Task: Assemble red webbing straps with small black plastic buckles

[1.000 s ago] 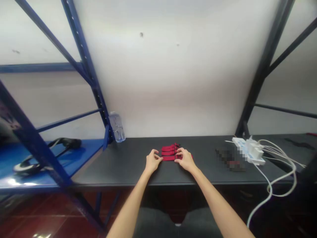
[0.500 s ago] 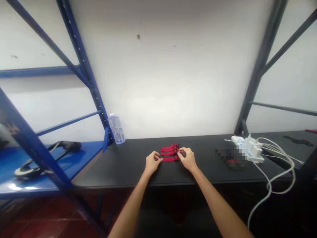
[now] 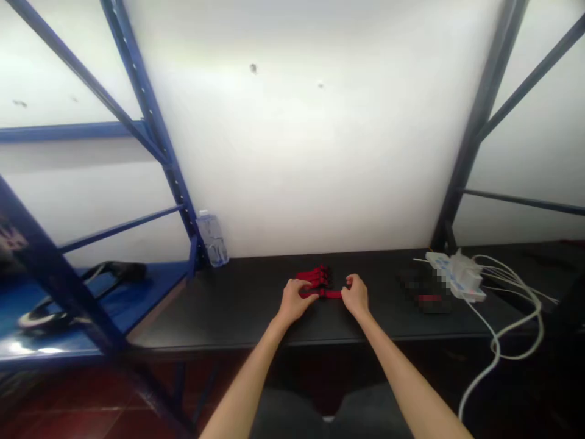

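Shifted rightward over the black flat shelf (image 3: 219,314), the bare left hand (image 3: 293,302) spreads thumb from fingers; the bare right hand (image 3: 356,297) pinches. Beyond lie bunched red fabric straps (image 3: 314,275); nearer, a narrow red fabric strap (image 3: 333,294) spans left thumb to right fingertips.

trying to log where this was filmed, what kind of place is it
Probably a storage or workshop area: a blue metal rack frame stands beside a black flat work surface, with a white plastic power strip and looping white cables on the right.
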`<action>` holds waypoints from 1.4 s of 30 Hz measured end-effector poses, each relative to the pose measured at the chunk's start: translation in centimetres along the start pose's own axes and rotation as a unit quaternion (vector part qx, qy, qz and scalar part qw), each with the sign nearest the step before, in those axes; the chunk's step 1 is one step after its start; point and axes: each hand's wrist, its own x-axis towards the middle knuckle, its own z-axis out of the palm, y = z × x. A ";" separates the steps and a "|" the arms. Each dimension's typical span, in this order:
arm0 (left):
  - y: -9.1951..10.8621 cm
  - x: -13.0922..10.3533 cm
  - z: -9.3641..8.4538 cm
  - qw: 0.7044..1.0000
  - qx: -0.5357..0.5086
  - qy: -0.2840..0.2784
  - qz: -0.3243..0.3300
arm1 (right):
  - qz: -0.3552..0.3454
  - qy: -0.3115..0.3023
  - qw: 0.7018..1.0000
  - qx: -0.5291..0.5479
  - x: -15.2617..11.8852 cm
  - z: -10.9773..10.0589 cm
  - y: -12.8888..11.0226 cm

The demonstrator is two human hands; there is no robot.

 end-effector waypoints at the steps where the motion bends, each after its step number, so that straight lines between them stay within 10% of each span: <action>1: 0.3 0.2 0.8 1.000 0.003 -0.012 0.015 | -0.007 -0.003 1.000 0.004 0.0 0.1 0.0; 7: 0.6 0.8 3.1 0.997 0.033 -0.056 0.038 | -0.030 -0.028 0.997 0.064 0.1 0.1 0.0; 42: 0.5 0.7 2.3 0.985 -0.052 -0.164 0.018 | -0.072 -0.068 0.988 0.118 -0.5 -0.8 -1.7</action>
